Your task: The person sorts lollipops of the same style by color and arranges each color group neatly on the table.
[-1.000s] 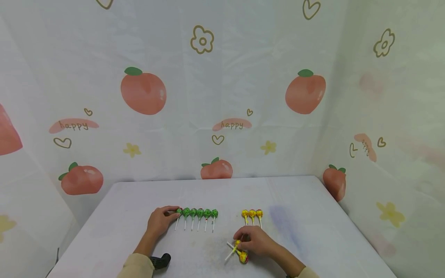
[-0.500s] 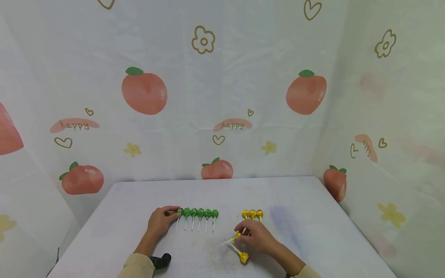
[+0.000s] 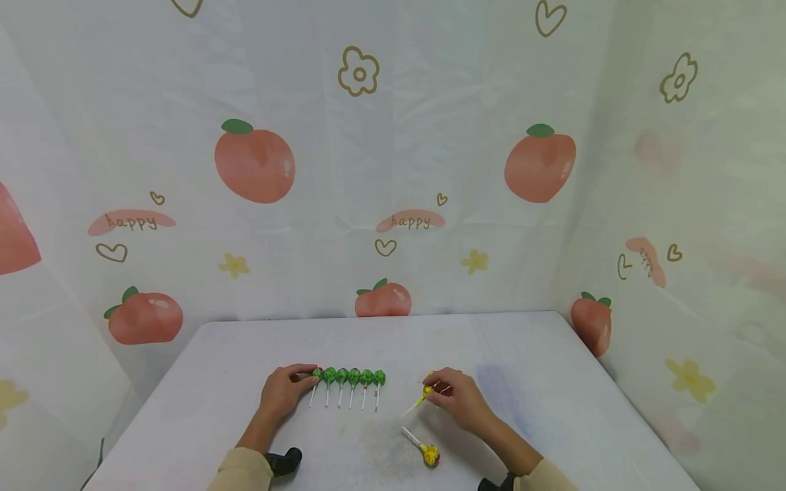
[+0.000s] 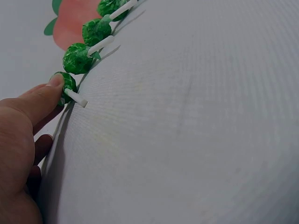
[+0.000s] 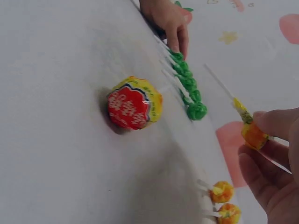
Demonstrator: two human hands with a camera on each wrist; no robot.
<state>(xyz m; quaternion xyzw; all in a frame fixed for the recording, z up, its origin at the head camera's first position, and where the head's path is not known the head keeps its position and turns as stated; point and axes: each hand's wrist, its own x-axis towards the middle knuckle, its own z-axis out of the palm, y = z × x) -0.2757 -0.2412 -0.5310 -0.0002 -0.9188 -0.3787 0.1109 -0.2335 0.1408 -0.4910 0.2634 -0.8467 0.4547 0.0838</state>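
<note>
Several green-wrapped lollipops [image 3: 354, 376] lie side by side in a row on the table, sticks toward me. With thumb and fingers my left hand [image 3: 282, 391] pinches the head of the leftmost green lollipop [image 4: 70, 83]. My right hand [image 3: 462, 401] holds a yellow lollipop [image 5: 254, 136] by its head, raised off the table, its stick pointing away from the fingers. Beyond that hand are other yellow lollipops [image 5: 222, 191], mostly hidden by it in the head view. Nearer me lies a loose yellow lollipop [image 3: 431, 455] with a red label, stick pointing up-left.
A white table [image 3: 344, 341] carries everything, with a bluish stain to the right. Behind it hangs a pale curtain [image 3: 393, 150] printed with fruit, flowers and hearts. Black devices [image 3: 284, 462] sit at both wrists.
My right hand has lifted the yellow lollipop off the loose one and carried it away from me toward the yellow row, now covering most of that row. The left hand has stayed put.
</note>
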